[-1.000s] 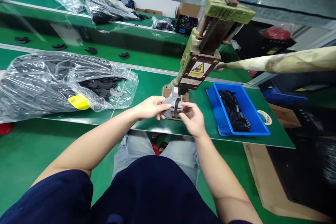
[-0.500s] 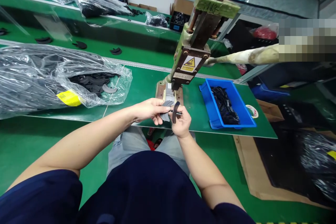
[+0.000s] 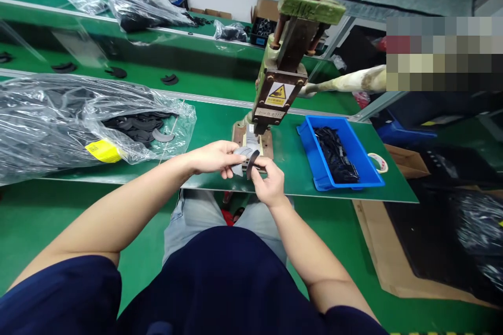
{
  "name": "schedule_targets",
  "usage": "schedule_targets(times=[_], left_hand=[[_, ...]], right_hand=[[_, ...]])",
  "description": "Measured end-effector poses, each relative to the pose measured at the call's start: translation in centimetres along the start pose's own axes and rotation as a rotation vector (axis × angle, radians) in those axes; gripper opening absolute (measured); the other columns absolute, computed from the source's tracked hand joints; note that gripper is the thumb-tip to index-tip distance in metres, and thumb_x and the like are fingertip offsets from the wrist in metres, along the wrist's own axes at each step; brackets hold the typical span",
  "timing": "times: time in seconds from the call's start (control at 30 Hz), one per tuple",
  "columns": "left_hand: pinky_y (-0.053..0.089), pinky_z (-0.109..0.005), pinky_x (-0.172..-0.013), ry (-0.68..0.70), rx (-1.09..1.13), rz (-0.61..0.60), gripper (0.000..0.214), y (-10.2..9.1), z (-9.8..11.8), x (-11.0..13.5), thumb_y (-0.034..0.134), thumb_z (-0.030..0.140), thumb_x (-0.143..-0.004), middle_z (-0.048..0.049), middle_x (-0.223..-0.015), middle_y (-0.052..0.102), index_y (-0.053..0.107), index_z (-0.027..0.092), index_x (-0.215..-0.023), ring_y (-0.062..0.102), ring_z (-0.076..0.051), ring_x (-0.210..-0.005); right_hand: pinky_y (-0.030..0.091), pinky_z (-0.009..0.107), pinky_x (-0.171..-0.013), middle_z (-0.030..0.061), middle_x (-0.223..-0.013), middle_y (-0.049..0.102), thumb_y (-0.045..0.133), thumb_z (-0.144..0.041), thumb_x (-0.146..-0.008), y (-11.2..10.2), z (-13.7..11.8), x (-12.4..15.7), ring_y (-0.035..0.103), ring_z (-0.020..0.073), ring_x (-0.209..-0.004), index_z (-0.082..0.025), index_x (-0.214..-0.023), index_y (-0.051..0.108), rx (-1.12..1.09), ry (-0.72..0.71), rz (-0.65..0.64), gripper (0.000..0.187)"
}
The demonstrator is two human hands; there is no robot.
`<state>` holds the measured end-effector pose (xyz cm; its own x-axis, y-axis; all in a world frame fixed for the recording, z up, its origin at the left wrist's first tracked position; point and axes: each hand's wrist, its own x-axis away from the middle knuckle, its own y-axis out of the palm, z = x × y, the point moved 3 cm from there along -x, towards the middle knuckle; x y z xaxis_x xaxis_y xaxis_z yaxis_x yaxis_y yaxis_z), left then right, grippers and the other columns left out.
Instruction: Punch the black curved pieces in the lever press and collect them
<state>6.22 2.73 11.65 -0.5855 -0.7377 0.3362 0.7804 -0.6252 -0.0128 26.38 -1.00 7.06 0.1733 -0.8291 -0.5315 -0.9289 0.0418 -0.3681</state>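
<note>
Two pinches showed before the press: left hand on grey piece, right hand on dark strip; fitting seemingly wanted alignment next.

L hand & R hand v. close, both half-curled.

The held piece is grey, the strip black. At one o'clock from them, the press is green and rusty brown, its sign yellow, white and black; at three, the bin is blue; at nine, the bag is clear, its label yellow. The bench is green.
</note>
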Motion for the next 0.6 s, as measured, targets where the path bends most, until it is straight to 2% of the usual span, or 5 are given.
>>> schedule_targets(times=[0.1, 0.23, 0.3, 0.4, 0.6], left_hand=[[0.059, -0.029, -0.059, 0.113, -0.146, 0.197, 0.053, 0.0, -0.1, 0.8, 0.080, 0.065, -0.086, -0.0053, -0.084, 0.073, 0.065, 0.017, -0.102, 0.071, -0.017, -0.066], [0.063, -0.040, -0.088, 0.335, -0.343, 0.499, 0.074, 0.7, 0.2, 1.6, 0.088, 0.059, -0.079, -0.0138, -0.130, 0.066, 0.059, 0.019, -0.134, 0.071, -0.025, -0.105], [0.061, -0.043, -0.095, 0.352, -0.323, 0.472, 0.079, 1.2, 0.1, 1.4, 0.090, 0.056, -0.078, -0.0157, -0.137, 0.062, 0.056, 0.019, -0.138, 0.069, -0.027, -0.114], [0.061, -0.037, -0.083, 0.273, -0.127, 0.377, 0.070, 1.5, -0.4, 0.9, 0.087, 0.056, -0.083, -0.0118, -0.122, 0.069, 0.056, 0.019, -0.133, 0.072, -0.022, -0.099], [0.051, -0.023, -0.050, 0.103, 0.094, 0.160, 0.048, 0.0, -1.7, 0.8, 0.084, 0.060, -0.085, 0.0008, -0.067, 0.064, 0.063, 0.017, -0.083, 0.062, -0.012, -0.055]], right_hand=[[0.059, 0.038, -0.087, 0.0070, -0.101, 0.076, 0.064, -0.033, -0.098, -0.6, -0.3, -0.1, 0.071, 0.0191, -0.093, -0.024, -0.107, 0.069, 0.048, -0.062, -0.035, 0.014], [0.059, 0.039, -0.083, 0.0074, -0.096, 0.075, 0.061, -0.033, -0.099, -0.6, -0.6, -0.1, 0.070, 0.0196, -0.090, -0.023, -0.103, 0.068, 0.089, -0.110, -0.043, 0.013], [0.059, 0.039, -0.083, 0.0070, -0.096, 0.075, 0.060, -0.032, -0.099, -0.6, -0.7, -0.1, 0.071, 0.0195, -0.090, -0.024, -0.102, 0.068, 0.096, -0.129, -0.051, 0.012], [0.059, 0.038, -0.086, 0.0070, -0.100, 0.076, 0.061, -0.029, -0.099, -0.6, -0.9, -0.2, 0.072, 0.0190, -0.093, -0.024, -0.105, 0.069, 0.098, -0.136, -0.054, 0.011], [0.062, 0.040, -0.096, 0.0080, -0.114, 0.077, 0.063, -0.030, -0.099, -0.6, -0.3, 0.1, 0.074, 0.0208, -0.106, -0.025, -0.120, 0.068, 0.087, -0.070, -0.087, 0.022]])
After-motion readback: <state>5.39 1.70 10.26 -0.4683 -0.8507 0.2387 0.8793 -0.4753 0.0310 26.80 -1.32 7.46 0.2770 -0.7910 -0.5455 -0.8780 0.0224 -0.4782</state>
